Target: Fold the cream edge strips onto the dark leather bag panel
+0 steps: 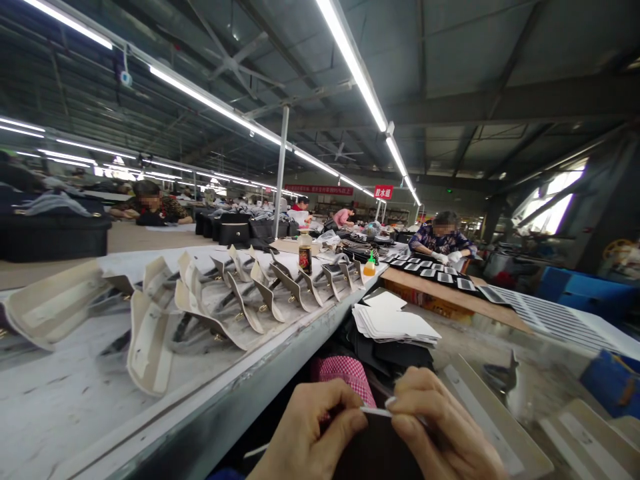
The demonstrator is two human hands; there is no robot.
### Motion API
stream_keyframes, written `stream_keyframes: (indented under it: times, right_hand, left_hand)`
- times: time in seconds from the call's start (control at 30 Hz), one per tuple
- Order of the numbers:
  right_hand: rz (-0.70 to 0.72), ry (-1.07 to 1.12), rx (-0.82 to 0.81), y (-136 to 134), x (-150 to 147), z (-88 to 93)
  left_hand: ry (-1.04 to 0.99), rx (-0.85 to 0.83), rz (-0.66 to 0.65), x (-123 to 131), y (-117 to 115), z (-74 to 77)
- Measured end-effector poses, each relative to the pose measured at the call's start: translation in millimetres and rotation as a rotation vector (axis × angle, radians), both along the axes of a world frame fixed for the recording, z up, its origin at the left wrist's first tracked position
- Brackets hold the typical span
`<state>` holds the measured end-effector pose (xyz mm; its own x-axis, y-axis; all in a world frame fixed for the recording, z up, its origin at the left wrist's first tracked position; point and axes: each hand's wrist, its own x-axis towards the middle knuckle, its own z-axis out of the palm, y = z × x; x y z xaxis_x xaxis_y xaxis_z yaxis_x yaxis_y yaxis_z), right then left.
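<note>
Evidently, the left hand point(317, 427) and right hand point(437, 420) both grip one white strip point(376, 412), thumbs against fingers — its middle shows between the fingertips. Level thumbs and even, light tension should keep it straight. White sheets point(395, 323) lie beyond the fingers.

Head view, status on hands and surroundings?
Left hand and right hand pinching thin white strip. White sheets stacked beyond. Nothing seen blocking the strip.

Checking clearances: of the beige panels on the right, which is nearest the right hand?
The leftmost panel of that group, just beside the right hand in view; the others lie farther right, toward the picture's edge.
</note>
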<state>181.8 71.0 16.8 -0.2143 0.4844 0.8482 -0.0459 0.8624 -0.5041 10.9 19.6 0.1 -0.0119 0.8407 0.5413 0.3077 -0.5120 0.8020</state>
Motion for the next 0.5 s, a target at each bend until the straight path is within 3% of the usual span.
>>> stream_keyframes:
  times: [0.1,0.17,0.37,0.5]
  right_hand:
    - [0.077,-0.019,-0.212,14.4,3.0,-5.5]
    - [0.102,-0.067,-0.293,21.3,3.4,-7.2]
    - [0.101,-0.253,-0.188,18.0,-2.9,-1.8]
    - [0.033,-0.256,-0.174,17.6,7.7,-1.0]
  left_hand:
    - [0.276,0.428,0.274,2.6,3.0,-3.2]
    - [0.36,0.567,0.366,3.6,6.8,-5.6]
    - [0.405,0.677,0.43,11.0,13.2,-5.2]
    - [0.453,0.576,0.324,-4.0,8.8,1.7]
